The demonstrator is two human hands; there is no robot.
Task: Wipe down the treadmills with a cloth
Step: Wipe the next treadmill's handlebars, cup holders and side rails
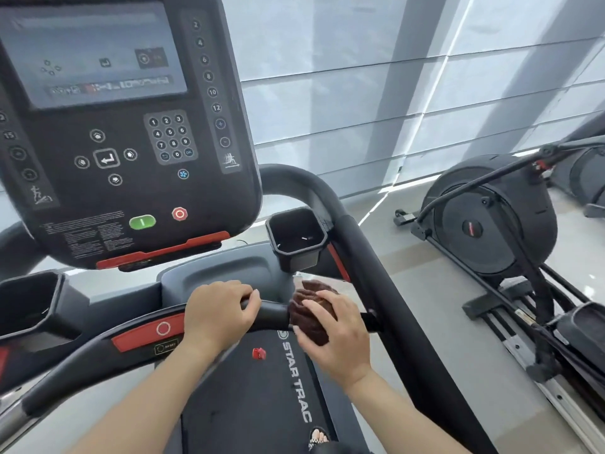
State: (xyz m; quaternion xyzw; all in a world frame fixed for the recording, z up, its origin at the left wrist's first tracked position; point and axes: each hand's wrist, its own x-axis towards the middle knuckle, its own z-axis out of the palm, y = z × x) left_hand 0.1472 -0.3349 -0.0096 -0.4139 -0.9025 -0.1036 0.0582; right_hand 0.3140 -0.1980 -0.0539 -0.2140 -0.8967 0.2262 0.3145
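Observation:
I stand on a black treadmill whose console (124,132) fills the upper left. Its front crossbar (273,314) runs across the middle of the view. My left hand (219,314) is wrapped around this bar, just right of the red stop panel (149,332). A dark brown cloth (307,312) is bunched around the bar's right part, and my right hand (337,335) grips it there. The belt deck (262,398) with white lettering lies below my forearms.
Cup holders sit at the left (29,306) and right (296,237) of the console. The right side rail (386,290) slopes down toward me. An elliptical machine (491,217) stands on the pale floor to the right. Shaded windows (393,77) lie ahead.

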